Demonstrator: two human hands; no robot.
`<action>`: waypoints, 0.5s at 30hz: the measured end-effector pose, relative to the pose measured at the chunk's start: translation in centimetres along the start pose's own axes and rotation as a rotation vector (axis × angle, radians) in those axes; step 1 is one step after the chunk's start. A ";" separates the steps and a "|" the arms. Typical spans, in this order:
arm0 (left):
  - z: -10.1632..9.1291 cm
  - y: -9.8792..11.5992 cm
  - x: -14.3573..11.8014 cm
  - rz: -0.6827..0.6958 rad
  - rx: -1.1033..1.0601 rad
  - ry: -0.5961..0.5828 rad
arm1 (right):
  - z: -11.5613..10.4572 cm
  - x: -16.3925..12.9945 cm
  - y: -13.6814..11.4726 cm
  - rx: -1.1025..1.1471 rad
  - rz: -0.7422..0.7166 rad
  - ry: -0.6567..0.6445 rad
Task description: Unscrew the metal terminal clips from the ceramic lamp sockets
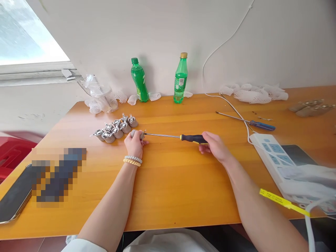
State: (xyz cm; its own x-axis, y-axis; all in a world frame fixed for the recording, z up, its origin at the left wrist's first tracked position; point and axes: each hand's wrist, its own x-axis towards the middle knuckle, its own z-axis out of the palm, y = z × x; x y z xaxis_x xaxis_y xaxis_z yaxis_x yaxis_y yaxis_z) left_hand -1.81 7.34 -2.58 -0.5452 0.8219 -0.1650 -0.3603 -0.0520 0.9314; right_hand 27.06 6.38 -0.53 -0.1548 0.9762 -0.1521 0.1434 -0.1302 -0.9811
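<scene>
My left hand (pixel 134 144) is closed around a small grey-brown cylindrical part (pixel 137 134) that has a metal piece on its end. In my right hand (pixel 213 144) is the black and yellow handle of a screwdriver (pixel 191 138). Its shaft points left, and the tip meets or nearly meets the metal end of the held part; I cannot tell if they touch. Just beyond my left hand, several similar grey-brown parts with metal brackets (pixel 117 131) stand grouped on the wooden table (pixel 178 185).
Two green bottles (pixel 141 84) (pixel 180 85) stand by the wall among white foam nets (pixel 253 93). A blue-handled screwdriver (pixel 262 125) and a white power strip (pixel 273 154) lie right. A phone (pixel 15 192) is at left. More parts (pixel 312 107) sit far right.
</scene>
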 end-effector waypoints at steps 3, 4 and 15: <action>0.0 0.0 0.1 -0.005 0.009 -0.009 | -0.1 -0.1 -0.3 0.269 -0.064 -0.081; 0.0 0.0 0.1 -0.005 0.011 -0.013 | -0.1 -0.1 -0.3 0.302 -0.079 -0.075; 0.0 0.0 0.1 0.009 -0.013 -0.013 | 0.2 0.4 0.7 -0.145 0.044 0.106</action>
State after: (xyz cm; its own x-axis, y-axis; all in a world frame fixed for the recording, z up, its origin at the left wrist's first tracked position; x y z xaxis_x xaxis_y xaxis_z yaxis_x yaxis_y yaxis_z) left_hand -1.92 7.41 -2.60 -0.5391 0.8284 -0.1521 -0.3649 -0.0669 0.9286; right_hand 26.92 6.63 -1.35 -0.0425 0.9840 -0.1732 0.2880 -0.1539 -0.9452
